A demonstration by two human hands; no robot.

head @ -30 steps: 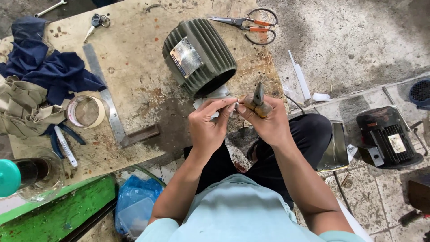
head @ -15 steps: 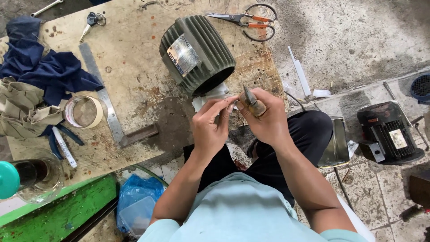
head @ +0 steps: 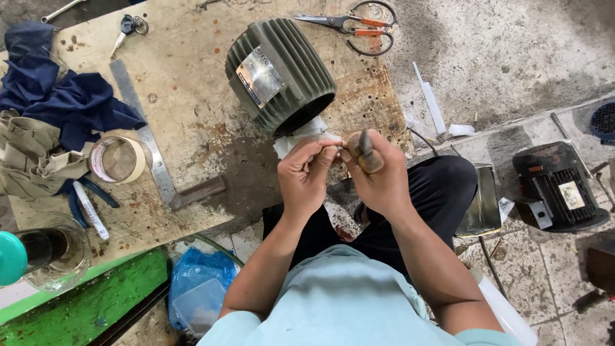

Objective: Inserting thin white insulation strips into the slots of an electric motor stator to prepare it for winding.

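Just in front of the open mouth of a ribbed grey-green motor housing (head: 280, 75), both hands meeting above the lap. Left hand (head: 306, 178) with fingertips pressed together, pinching a small pale piece (head: 337, 148) at its tip; too small to tell what. Right hand (head: 378, 174) closed around a short dark tool (head: 365, 148), its tip poking up between thumb and forefinger, touching the left fingertips. Folded white paper (head: 301, 136) lying half inside the housing mouth, right behind the fingers.

On the worn wooden counter (head: 192, 115): housing lying on its side, silver plate on its flank facing up. Orange-handled scissors (head: 355, 27) beyond it near the far edge. Steel square ruler (head: 148, 147) left of the housing, a roll of tape (head: 117, 160) just beside it. Dark blue cloth (head: 57, 96) and a khaki cloth (head: 32, 157) bunched at the left edge, a white marker (head: 90, 209) near them. Keys (head: 128, 29) at the far left corner. Glass jar (head: 54, 253) with a teal lid (head: 11, 257) at the near left.

On the floor to the right, well apart from the hands: a black motor (head: 560, 189), a metal tray (head: 480, 202) beside the knee. Blue plastic bag (head: 198, 288) below the counter edge, by the left elbow.
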